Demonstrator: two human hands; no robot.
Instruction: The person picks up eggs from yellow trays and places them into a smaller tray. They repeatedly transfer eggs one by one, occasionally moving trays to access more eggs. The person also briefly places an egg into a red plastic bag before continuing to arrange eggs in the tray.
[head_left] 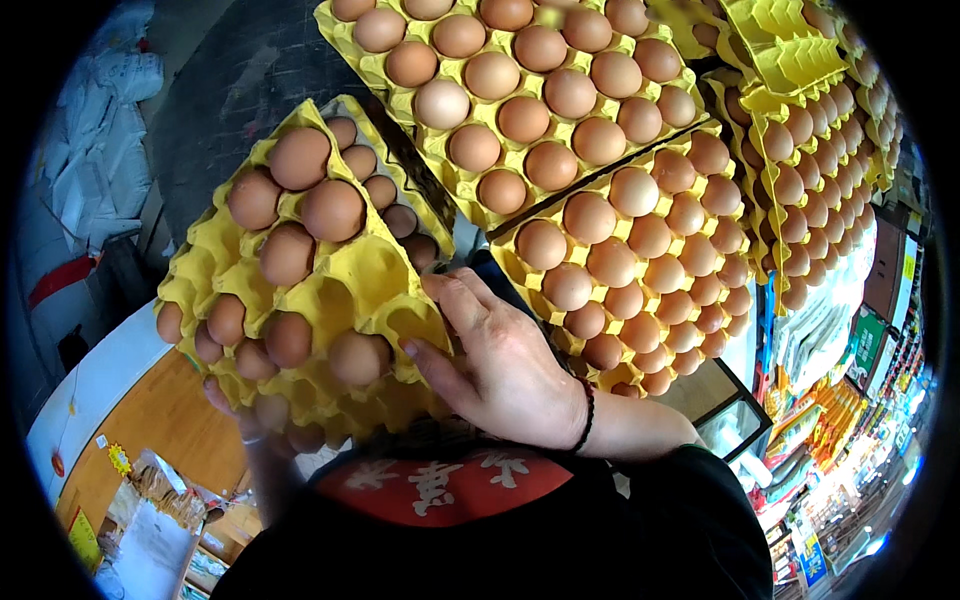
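Observation:
A yellow egg tray (375, 255) is tilted in front of me, part full of brown eggs (300, 158), with several bare cups in its middle and right side. My right hand (495, 355) grips its right edge, thumb on the near side and fingers on the far side. At the lower left, my left hand (222, 400) holds the tray's left side, mostly hidden under it. More eggs (380, 190) show in another tray just beyond its far right edge. The near edge is blurred against my dark clothing.
Full egg trays stand close beyond and to the right: a far tray (520, 120), a nearer stack (650, 250), and more stacks (800, 190). White bags (110, 140) lie at far left. A wooden counter (185, 420) is at lower left, and packaged goods (820, 420) are at right.

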